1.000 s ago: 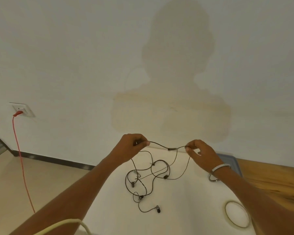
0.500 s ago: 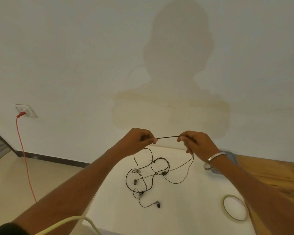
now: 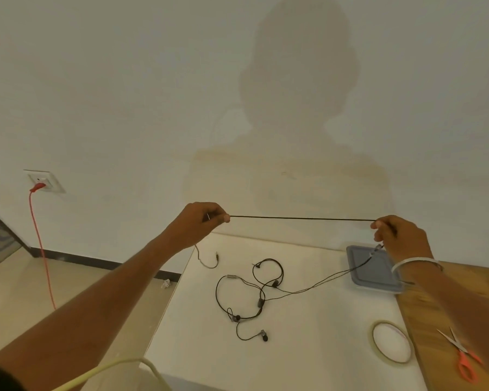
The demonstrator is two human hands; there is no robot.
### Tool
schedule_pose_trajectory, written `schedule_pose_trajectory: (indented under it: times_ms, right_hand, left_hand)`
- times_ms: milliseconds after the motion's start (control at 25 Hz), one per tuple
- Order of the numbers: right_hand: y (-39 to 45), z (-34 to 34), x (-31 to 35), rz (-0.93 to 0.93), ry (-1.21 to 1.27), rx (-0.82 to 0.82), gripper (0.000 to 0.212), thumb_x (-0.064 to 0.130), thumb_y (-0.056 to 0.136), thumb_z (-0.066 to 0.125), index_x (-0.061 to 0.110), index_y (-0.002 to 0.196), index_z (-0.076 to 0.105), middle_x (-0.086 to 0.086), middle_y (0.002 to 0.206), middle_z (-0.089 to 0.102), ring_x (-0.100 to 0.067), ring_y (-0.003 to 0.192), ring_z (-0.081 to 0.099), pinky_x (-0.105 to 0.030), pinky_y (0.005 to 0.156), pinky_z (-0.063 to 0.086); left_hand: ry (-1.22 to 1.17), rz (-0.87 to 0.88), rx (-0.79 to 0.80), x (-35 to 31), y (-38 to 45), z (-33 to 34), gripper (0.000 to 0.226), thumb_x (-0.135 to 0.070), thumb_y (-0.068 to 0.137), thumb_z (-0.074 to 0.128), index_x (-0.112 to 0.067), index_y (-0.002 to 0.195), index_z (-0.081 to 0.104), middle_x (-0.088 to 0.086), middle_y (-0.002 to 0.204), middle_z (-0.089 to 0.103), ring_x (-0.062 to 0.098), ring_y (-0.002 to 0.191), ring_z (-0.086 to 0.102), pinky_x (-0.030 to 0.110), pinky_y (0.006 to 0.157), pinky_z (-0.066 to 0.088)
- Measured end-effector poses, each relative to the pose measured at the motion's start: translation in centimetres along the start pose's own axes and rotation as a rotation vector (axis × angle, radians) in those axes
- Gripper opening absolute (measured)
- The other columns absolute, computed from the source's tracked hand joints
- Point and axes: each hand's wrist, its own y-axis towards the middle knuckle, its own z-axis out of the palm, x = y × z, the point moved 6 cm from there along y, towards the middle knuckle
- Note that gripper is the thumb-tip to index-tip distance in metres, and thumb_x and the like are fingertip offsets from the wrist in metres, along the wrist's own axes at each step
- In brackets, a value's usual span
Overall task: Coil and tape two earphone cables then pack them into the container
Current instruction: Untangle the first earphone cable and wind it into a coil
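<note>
Above white table (image 3: 308, 348), both hands' fingers pinching taut earphone cable (image 3: 302, 219), plug end hidden in left hand (image 3: 201, 221), right hand (image 3: 401, 235)

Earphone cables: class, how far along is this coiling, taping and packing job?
Done: nothing coiled or taped. In hand: left hand and right hand stretch one cable straight. Left: the tangled cable on the table, untouched tape roll and scissors, closed container.
</note>
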Motion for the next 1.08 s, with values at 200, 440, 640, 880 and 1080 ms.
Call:
schedule_pose_trajectory:
  times_ms: [200, 440, 640, 880, 1080]
  right_hand:
    - [-1.4, 3.9, -2.0, 0.116, -0.355, 0.290, 0.018, 0.015, 0.092, 0.051, 0.007, 0.100, 0.065, -0.014, 0.099, 0.066, -0.028, 0.079, 0.057, -0.026, 0.073, 0.039]
    - [-6.5, 8.2, 10.1, -0.298, 0.092, 0.362, 0.021, 0.025, 0.083, 0.066, 0.018, 0.101, 0.060, -0.001, 0.102, 0.056, -0.007, 0.086, 0.056, -0.016, 0.077, 0.048]
    - [-13.0, 13.8, 15.2, -0.086, 0.292, 0.844, 0.033, 0.047, 0.087, 0.052, 0.020, 0.108, 0.056, 0.001, 0.081, 0.069, -0.012, 0.058, 0.064, -0.028, 0.061, 0.056]
    - [-11.0, 10.5, 15.5, -0.033, 0.761, 0.649, 0.026, 0.019, 0.097, 0.044, 0.006, 0.086, 0.064, -0.007, 0.066, 0.063, -0.017, 0.051, 0.055, -0.025, 0.047, 0.046]
    - [-5.7, 6.4, 11.6, 0.194, 1.012, 0.386, 0.028, 0.020, 0.097, 0.045, 0.004, 0.088, 0.065, -0.006, 0.064, 0.061, -0.016, 0.048, 0.053, -0.022, 0.042, 0.043]
  left_hand:
    - [-0.077, 0.038, -0.038, -2.2, 0.6, -0.5, 0.015, -0.038, 0.091, 0.062, -0.028, 0.089, 0.073, 0.000, 0.073, 0.070, 0.017, 0.061, 0.061, 0.021, 0.062, 0.046]
    - [-0.329, -0.086, 0.132, -6.6, 0.7, 3.4, 0.018, -0.031, 0.092, 0.064, -0.015, 0.093, 0.073, 0.004, 0.070, 0.059, 0.008, 0.047, 0.042, 0.021, 0.046, 0.036]
    - [-0.545, -0.235, 0.273, -9.5, 0.3, 6.7, 0.021, -0.019, 0.095, 0.059, -0.003, 0.105, 0.069, 0.000, 0.069, 0.050, 0.011, 0.050, 0.044, 0.021, 0.045, 0.041]
    - [-0.532, -0.182, 0.419, -9.4, -0.8, 7.1, 0.050, -0.048, 0.102, 0.034, -0.019, 0.086, 0.071, -0.003, 0.074, 0.070, 0.012, 0.071, 0.068, 0.026, 0.074, 0.054]
    - [-0.658, -0.191, 0.644, -7.5, -3.5, 9.4, 0.050, -0.044, 0.103, 0.033, -0.008, 0.109, 0.067, 0.005, 0.076, 0.065, 0.023, 0.074, 0.063, 0.035, 0.078, 0.055]
